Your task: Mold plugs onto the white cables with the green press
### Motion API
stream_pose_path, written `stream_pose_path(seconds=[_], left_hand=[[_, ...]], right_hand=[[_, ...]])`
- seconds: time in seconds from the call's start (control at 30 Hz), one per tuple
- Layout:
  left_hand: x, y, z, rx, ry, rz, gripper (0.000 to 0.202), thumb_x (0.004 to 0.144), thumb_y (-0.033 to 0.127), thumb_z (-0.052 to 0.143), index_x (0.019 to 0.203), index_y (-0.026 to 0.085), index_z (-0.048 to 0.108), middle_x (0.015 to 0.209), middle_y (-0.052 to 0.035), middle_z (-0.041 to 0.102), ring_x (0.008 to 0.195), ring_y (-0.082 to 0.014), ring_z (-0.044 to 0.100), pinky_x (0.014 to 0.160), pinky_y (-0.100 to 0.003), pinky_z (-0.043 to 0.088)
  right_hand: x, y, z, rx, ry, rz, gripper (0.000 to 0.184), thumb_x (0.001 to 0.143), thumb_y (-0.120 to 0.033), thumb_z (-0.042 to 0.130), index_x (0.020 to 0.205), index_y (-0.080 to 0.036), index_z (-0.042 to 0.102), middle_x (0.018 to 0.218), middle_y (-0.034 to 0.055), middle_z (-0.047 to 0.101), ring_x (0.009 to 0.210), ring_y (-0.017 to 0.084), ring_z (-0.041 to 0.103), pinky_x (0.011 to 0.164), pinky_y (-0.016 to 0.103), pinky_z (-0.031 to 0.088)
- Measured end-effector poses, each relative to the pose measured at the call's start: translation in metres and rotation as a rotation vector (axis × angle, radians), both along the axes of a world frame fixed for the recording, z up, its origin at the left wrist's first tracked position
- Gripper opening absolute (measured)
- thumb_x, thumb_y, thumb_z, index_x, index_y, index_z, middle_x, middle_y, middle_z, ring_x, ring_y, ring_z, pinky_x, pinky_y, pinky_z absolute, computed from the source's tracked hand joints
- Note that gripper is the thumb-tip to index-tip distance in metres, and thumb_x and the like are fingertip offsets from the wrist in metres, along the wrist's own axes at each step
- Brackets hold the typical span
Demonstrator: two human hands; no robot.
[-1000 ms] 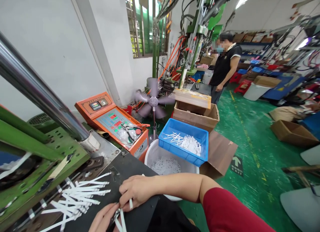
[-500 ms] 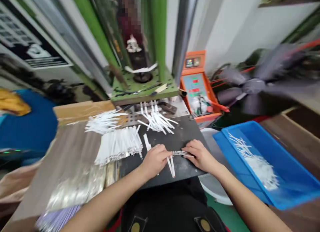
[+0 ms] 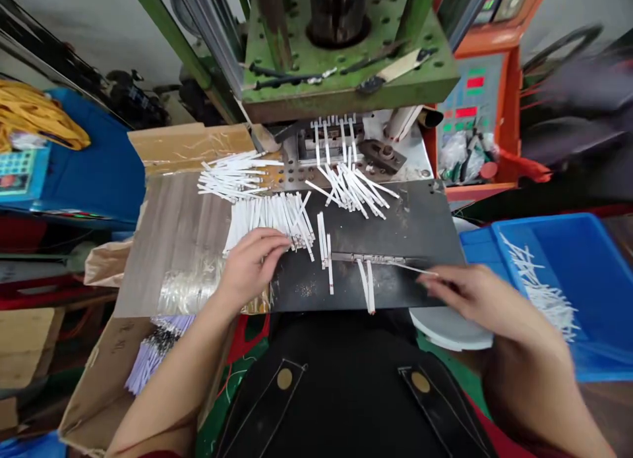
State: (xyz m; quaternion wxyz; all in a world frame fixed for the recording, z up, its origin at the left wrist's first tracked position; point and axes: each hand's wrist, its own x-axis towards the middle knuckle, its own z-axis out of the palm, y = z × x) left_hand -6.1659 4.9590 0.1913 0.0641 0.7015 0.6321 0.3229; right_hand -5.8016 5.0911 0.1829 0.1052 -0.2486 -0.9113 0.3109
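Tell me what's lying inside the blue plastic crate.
The blue plastic crate holds a heap of thin white plastic strips; the right hand and forearm cover its near corner, so what lies there cannot be seen.

Moulded strips [image 3: 270, 221] lie on the work board [image 3: 420, 227] (more in the tote [image 3: 598, 280] to its right), the press [image 3: 297, 82] behind it.

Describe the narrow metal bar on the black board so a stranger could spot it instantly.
Start at the green press plate. Just below it lies a black board, and on its right half rests a narrow metal bar. It is the only long metal piece among the white strips, its right end by the right hand.
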Motion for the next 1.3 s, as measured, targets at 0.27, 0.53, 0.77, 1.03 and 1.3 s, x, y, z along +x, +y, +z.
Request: stream_pose_path(seconds=[0.27, 0.53, 0.77, 1.03, 1.3], left_hand=[[0.037, 0.038, -0.02, -0.09, 0.069, -0.278, 0.033, 0.092, 0.003, 0.043, 0.105, 0.017, 0.07, 0.105, -0.0079, 0.071, 0.102, -0.0199, 0.065, 0.091, -0.038, 0.055], [0.07, 0.043, -0.017, -0.208, 0.146, -0.384, 0.034, 0.087, 0.014, 0.062, 0.121, 0.016, 0.065, 0.113, -0.0111, 0.067, 0.106, -0.0257, 0.062, 0.091, -0.042, 0.053], [0.094, 0.063, -0.048, 0.027, 0.132, -0.43, 0.024, 0.094, 0.011, 0.052, 0.095, 0.019, 0.075, 0.08, -0.0035, 0.066, 0.077, -0.0174, 0.064, 0.077, -0.034, 0.049], [0.092, 0.053, -0.056, 0.009, 0.132, -0.318, 0.019, 0.095, 0.02, 0.059, 0.11, 0.02, 0.071, 0.096, -0.0064, 0.068, 0.089, -0.0197, 0.064, 0.082, -0.035, 0.048], [0.077, 0.036, -0.049, -0.006, 0.234, -0.292, 0.019, 0.094, 0.018, 0.061, 0.111, 0.014, 0.067, 0.087, -0.0054, 0.069, 0.086, -0.0209, 0.064, 0.086, -0.04, 0.047]], right_hand=[[-0.124, -0.083, -0.039, 0.205, -0.149, -0.117, 0.037, 0.086, -0.05, 0.072, 0.091, -0.014, 0.067, 0.081, 0.0112, 0.069, 0.076, 0.028, 0.067, 0.07, 0.038, 0.049], [-0.062, -0.075, -0.006, 0.153, -0.517, -0.114, 0.007, 0.093, -0.013, 0.057, 0.095, -0.015, 0.063, 0.092, 0.0094, 0.067, 0.083, 0.024, 0.067, 0.07, 0.032, 0.047], [0.017, -0.036, -0.006, 0.312, -0.309, -0.255, 0.013, 0.093, -0.011, 0.051, 0.091, -0.017, 0.063, 0.086, 0.01, 0.066, 0.078, 0.025, 0.066, 0.07, 0.035, 0.051], [-0.022, -0.012, -0.051, -0.013, 0.407, -0.325, 0.009, 0.095, -0.022, 0.057, 0.089, -0.022, 0.064, 0.091, 0.0052, 0.073, 0.088, 0.019, 0.071, 0.08, 0.033, 0.056], [-0.03, -0.02, -0.033, 0.108, 0.235, -0.082, 0.021, 0.099, -0.017, 0.044, 0.093, -0.021, 0.064, 0.09, 0.0087, 0.071, 0.091, 0.021, 0.067, 0.081, 0.035, 0.056]])
